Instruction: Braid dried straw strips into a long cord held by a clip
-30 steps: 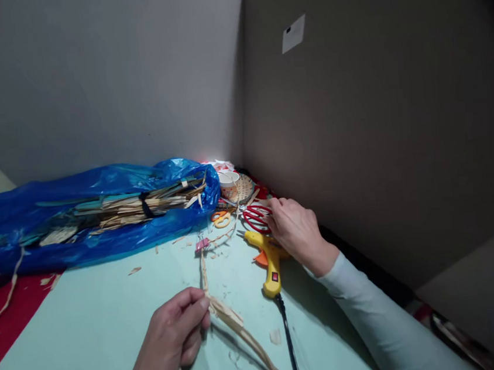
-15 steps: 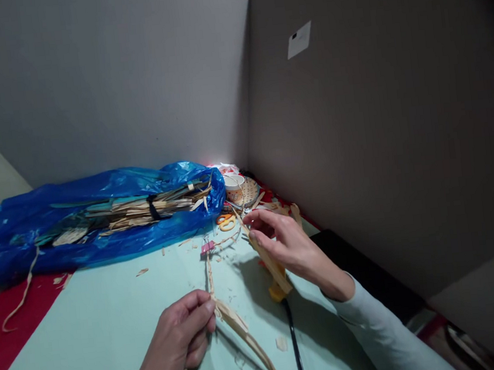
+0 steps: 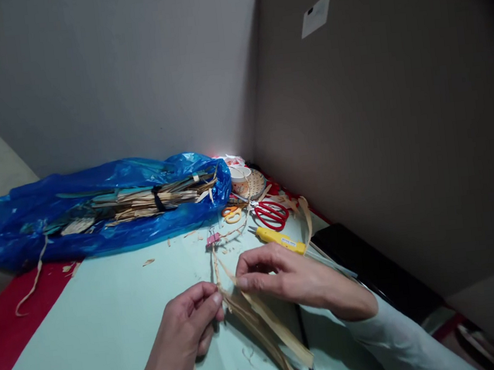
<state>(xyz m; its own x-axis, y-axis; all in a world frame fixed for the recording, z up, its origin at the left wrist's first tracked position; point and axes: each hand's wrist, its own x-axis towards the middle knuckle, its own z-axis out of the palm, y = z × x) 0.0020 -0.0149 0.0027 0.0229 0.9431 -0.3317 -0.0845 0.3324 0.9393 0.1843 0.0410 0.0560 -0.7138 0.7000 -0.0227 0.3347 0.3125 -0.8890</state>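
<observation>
My left hand (image 3: 182, 327) pinches a twisted cord (image 3: 215, 266) of pale dried plant fibre at its lower end. Loose strips (image 3: 263, 336) spread from that point toward the bottom right. Between thumb and fingers, my right hand (image 3: 294, 277) grips a separate dried strip (image 3: 284, 329), its thin tip close to the cord beside my left fingertips. A pink binder clip (image 3: 213, 239) sits on the cord farther up, and a thin twisted length continues from it to the right. Part of another pale strip shows below my left hand.
A blue plastic bag (image 3: 26, 226) with a tied bundle of dried strips (image 3: 143, 203) lies at the back. Orange scissors (image 3: 232, 215), red-handled scissors (image 3: 272, 215), a yellow-handled tool (image 3: 279, 239), a paper cup (image 3: 241, 182) and a woven piece (image 3: 256, 184) crowd the corner.
My right hand has brought the dried strip down and left, toward the cord in my left hand. The red scissors and yellow-handled tool are now uncovered. The view has shifted slightly.
</observation>
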